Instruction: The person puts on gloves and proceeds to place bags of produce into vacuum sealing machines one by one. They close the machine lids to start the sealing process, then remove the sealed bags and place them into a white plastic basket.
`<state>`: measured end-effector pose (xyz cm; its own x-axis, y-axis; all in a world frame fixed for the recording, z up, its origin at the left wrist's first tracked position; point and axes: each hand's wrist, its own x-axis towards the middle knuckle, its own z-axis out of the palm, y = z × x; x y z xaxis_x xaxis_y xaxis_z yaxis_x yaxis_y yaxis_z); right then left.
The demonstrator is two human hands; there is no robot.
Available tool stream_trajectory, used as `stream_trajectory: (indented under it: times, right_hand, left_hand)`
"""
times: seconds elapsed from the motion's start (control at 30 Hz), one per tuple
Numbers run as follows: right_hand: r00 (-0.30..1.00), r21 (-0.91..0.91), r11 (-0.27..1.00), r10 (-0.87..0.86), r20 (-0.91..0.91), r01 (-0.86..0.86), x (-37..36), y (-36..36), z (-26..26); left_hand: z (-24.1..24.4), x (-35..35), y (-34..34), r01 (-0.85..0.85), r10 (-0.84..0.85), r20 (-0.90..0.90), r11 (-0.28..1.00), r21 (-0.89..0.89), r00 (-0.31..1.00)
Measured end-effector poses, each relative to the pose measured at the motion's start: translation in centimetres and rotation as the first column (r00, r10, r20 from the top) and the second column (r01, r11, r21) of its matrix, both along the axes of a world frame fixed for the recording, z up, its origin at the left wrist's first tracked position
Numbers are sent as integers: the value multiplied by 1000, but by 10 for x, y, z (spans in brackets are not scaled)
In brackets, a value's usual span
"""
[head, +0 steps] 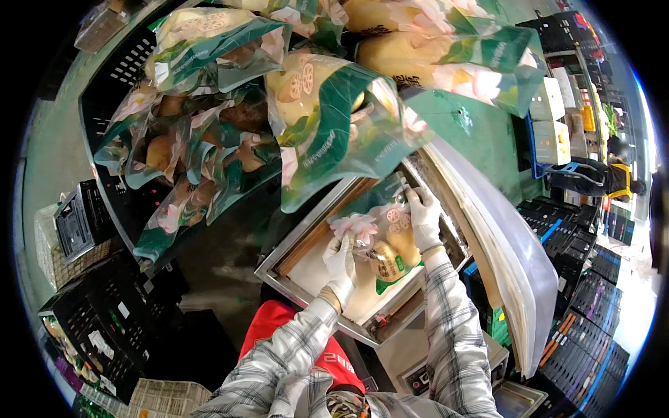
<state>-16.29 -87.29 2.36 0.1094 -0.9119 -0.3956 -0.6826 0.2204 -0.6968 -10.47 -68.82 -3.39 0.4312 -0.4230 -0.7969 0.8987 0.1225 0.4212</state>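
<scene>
A clear and green printed plastic bag with pale lotus root pieces lies in the open chamber of a vacuum packing machine. My left hand, in a white glove, pinches the left edge of the bag by its printed pink flower. My right hand, gloved too, holds the upper right part near the bag's mouth. The raised clear lid of the machine stands to the right of my right arm. The lower end of the bag lies near the chamber's front rim.
Beyond the machine, filled lotus root bags are heaped at a black plastic crate. Stacked black crates stand at the left and right. A person in a yellow vest is at the far right, by a blue trolley.
</scene>
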Motion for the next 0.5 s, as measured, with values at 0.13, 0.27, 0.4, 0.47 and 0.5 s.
stream_trajectory:
  times: [0.13,0.27,0.4,0.47,0.5]
  right_hand:
    - [992,-212,969,126,-12,-126,12,-25,-18]
    - [968,-90,967,228,-100,-237,30,-29,-13]
    - [918,-183,920,295,-265,-348,38,-24,-13]
    - [868,-190,893,316,-382,-409,41,-24,-17]
    - [839,-191,879,323,-438,-438,43,-23,-20]
  left_hand:
    - [-6,-5,-18,-115,113,70,993,16,991]
    - [-14,-1,-21,-95,91,44,992,88,995]
    - [-4,10,-21,-67,73,-28,983,172,997]
    - [-17,7,-16,-64,70,-29,982,179,997]
    - [-23,5,-14,-62,69,-29,981,183,997]
